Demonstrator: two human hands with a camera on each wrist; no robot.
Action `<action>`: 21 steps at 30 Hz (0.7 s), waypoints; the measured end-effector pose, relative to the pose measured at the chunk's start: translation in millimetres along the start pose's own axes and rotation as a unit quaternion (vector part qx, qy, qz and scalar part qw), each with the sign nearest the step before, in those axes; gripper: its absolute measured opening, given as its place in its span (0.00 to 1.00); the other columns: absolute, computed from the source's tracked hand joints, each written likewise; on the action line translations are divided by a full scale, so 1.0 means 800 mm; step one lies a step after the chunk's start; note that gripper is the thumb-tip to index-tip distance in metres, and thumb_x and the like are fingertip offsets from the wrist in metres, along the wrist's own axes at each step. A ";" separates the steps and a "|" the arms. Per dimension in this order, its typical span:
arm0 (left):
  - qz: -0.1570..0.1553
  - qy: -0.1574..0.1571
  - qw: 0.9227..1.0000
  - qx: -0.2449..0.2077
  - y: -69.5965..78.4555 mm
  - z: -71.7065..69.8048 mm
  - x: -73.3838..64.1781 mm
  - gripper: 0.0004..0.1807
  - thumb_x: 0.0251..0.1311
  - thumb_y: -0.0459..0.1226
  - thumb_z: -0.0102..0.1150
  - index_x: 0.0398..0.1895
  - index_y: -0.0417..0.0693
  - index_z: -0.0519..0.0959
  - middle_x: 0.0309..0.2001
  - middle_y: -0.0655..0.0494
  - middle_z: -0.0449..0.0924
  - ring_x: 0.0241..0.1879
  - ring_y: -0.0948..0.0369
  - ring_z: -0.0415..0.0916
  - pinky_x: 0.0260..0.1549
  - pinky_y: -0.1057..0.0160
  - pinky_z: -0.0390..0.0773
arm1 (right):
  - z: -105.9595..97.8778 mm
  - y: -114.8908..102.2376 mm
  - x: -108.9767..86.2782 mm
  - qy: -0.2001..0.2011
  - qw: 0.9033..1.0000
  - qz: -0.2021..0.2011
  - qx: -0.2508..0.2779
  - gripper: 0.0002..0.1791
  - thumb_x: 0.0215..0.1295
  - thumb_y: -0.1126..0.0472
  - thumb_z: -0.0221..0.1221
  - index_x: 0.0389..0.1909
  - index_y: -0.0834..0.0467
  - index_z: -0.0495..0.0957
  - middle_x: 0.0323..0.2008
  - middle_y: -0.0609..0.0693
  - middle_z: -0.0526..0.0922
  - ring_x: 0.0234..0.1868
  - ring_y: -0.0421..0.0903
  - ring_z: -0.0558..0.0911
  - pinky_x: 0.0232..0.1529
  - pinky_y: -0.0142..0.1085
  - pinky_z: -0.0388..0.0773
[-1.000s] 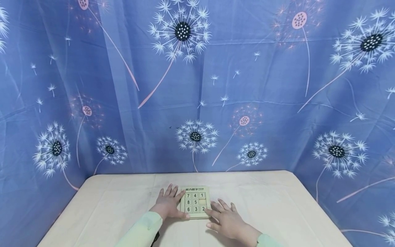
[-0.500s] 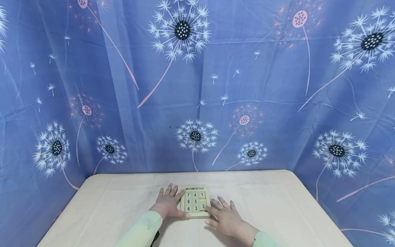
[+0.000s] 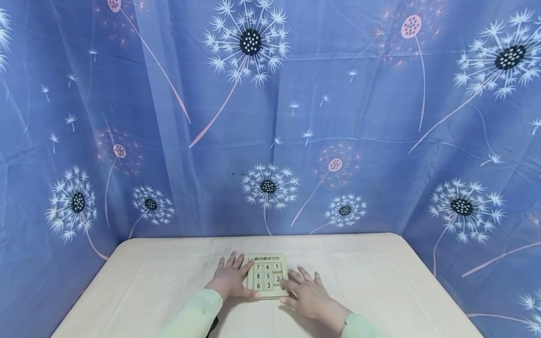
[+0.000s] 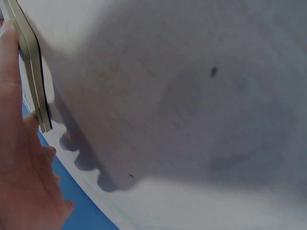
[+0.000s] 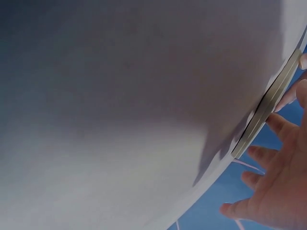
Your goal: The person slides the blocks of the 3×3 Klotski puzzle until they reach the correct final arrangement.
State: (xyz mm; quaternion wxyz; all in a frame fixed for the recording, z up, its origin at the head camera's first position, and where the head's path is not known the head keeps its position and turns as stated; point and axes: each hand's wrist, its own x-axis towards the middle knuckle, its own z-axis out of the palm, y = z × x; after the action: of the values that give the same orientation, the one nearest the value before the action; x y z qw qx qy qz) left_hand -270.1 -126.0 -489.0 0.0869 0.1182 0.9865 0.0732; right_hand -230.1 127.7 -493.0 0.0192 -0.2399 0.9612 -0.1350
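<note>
A pale number slide puzzle [image 3: 266, 295] lies on the table, its tiles reading 7 4 1, 8 5 2 and 6 3. My left hand [image 3: 230, 281] holds its left side, thumb at the near left corner and index finger near the far left one. The tile marked 2 [image 3: 277, 279] sits slightly below the middle row, with narrow gaps above and under it. At this tile is the index fingertip of my right hand [image 3: 312, 296], its other fingers spread beside the right edge. Both wrist views show only the puzzle's side [image 4: 32, 67], so the tiles are hidden there.
A cream cloth covers the table [image 3: 169, 267]. Behind it and at both sides hangs a blue curtain [image 3: 211, 197] with dandelion prints. Pale green sleeves [image 3: 192, 312] reach in from the near edge.
The tile marked 2 has slid from the bottom right cell up towards the middle row, with my right index finger following it. My left hand and the puzzle's frame stay in place.
</note>
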 end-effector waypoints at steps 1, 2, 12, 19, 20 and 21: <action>0.000 0.000 1.000 -0.001 0.000 0.000 0.000 0.57 0.44 0.70 0.71 0.78 0.57 0.65 0.81 0.45 0.58 0.83 0.42 0.47 0.81 0.36 0.48 | 0.000 0.000 0.000 0.000 1.000 0.001 0.000 0.33 0.69 0.35 0.57 0.67 0.50 0.76 0.74 0.57 0.71 0.77 0.67 0.63 0.69 0.79 0.56; 0.000 0.001 1.000 -0.001 0.000 0.000 0.000 0.57 0.44 0.70 0.71 0.78 0.57 0.65 0.81 0.45 0.58 0.83 0.42 0.48 0.81 0.36 0.48 | 0.000 0.000 0.001 -0.001 1.000 0.002 0.001 0.33 0.69 0.35 0.57 0.67 0.50 0.76 0.74 0.57 0.71 0.77 0.67 0.63 0.69 0.79 0.56; 0.003 0.006 1.000 -0.001 0.003 -0.002 -0.006 0.57 0.44 0.70 0.71 0.78 0.57 0.65 0.81 0.46 0.58 0.82 0.42 0.48 0.81 0.36 0.48 | 0.002 0.003 0.006 0.001 1.000 0.006 0.000 0.33 0.69 0.35 0.57 0.68 0.50 0.76 0.74 0.58 0.71 0.77 0.67 0.63 0.69 0.79 0.55; -0.001 0.000 1.000 0.000 0.003 -0.001 -0.003 0.57 0.44 0.70 0.71 0.78 0.58 0.65 0.81 0.47 0.58 0.83 0.43 0.48 0.81 0.37 0.48 | 0.002 0.005 0.009 0.005 1.000 0.004 0.002 0.33 0.69 0.36 0.58 0.68 0.50 0.76 0.74 0.58 0.71 0.77 0.67 0.63 0.69 0.79 0.55; -0.001 -0.005 1.000 0.003 0.003 -0.001 -0.003 0.58 0.44 0.70 0.71 0.78 0.58 0.64 0.81 0.46 0.57 0.83 0.43 0.47 0.81 0.37 0.48 | 0.002 0.005 0.009 0.005 1.000 0.004 0.003 0.33 0.69 0.36 0.58 0.68 0.50 0.76 0.73 0.58 0.71 0.77 0.67 0.63 0.69 0.79 0.55; -0.001 -0.006 1.000 0.004 0.003 -0.002 -0.003 0.58 0.44 0.70 0.70 0.78 0.58 0.64 0.81 0.47 0.57 0.83 0.43 0.47 0.81 0.37 0.48 | 0.003 0.006 0.009 0.004 1.000 0.005 0.003 0.33 0.69 0.36 0.58 0.68 0.50 0.76 0.74 0.58 0.71 0.77 0.67 0.63 0.69 0.79 0.55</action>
State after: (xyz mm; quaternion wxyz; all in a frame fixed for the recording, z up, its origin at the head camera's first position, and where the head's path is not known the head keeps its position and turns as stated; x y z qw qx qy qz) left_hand -267.6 -124.3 -486.8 0.0925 0.1180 0.9863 0.0689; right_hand -238.5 127.7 -496.0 0.0165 -0.2343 0.9621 -0.1388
